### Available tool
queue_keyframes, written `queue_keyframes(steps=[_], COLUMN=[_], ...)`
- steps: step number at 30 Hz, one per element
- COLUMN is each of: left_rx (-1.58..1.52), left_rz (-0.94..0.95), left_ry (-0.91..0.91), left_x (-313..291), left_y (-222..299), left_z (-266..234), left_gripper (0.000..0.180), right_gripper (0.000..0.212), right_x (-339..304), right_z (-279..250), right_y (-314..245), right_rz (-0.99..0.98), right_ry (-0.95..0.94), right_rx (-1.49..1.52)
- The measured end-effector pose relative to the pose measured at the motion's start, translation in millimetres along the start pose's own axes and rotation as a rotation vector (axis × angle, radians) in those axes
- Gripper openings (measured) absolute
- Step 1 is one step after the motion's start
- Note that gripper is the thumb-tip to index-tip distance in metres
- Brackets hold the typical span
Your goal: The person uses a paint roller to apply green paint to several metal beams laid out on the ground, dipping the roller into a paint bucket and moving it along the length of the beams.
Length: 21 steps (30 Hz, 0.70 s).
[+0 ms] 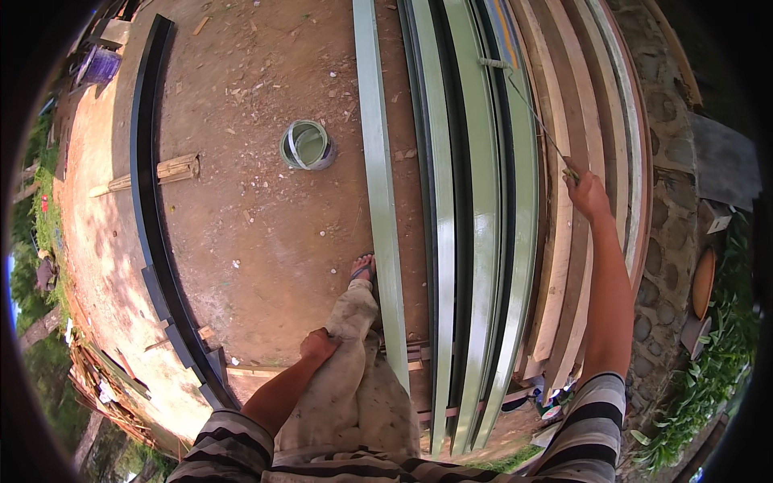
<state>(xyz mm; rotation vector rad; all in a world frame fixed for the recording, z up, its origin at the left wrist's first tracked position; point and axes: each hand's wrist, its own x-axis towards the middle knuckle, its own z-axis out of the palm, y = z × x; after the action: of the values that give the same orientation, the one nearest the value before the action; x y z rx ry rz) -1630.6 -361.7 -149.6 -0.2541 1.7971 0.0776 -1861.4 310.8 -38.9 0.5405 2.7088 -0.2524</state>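
Note:
My right hand (588,193) is closed around the handle of a paint roller (535,113). Its fuzzy sleeve (493,63) reaches over the far part of the green-painted boards, by the edge of a board with orange and blue stripes (506,32). Glossy green paint covers several long boards (483,241) lying side by side. A separate pale green board (374,161) runs past my sandalled foot (363,267). My left hand (320,344) is curled against my beige trouser leg (346,318) at the knee, fingers partly hidden. Beyond my foot, a bucket (307,145) of green paint stands on the dirt.
Bare wooden boards (555,266) lie right of the painted ones, beside a stone-set edging (656,241). A long dark beam (149,161) curves down the left, crossing a wooden block (177,168). A purple bucket (100,66) stands far left; plants (692,394) grow at the right.

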Motion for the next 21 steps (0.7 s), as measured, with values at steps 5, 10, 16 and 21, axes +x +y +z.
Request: queue_keyframes(steps=[5,10,16,21], left_rx=[0.073,0.131,0.206,0.317], left_rz=[0.01,0.052,0.039,0.049], left_ry=[0.028,0.107,0.144,0.11], left_x=[-0.8,-1.7,-13.5,-20.4], left_y=[2.4,3.4,4.4,3.4], left_z=[2.0,10.7,34.9,65.9], left_gripper=[0.061,0.06,0.061,0.066], right_gripper=[0.048,0.051,0.055,0.052], right_x=[-131.0,-246.7,-385.1,-527.4], right_z=[-3.2,25.3,57.1,96.1], right_y=[20.7,52.5,76.5,106.4], right_rz=[0.103,0.176,0.292,0.372], right_ry=[-0.107,-0.144,-0.225,-0.243], right_rx=[0.005,-0.005,-0.037,0.007])
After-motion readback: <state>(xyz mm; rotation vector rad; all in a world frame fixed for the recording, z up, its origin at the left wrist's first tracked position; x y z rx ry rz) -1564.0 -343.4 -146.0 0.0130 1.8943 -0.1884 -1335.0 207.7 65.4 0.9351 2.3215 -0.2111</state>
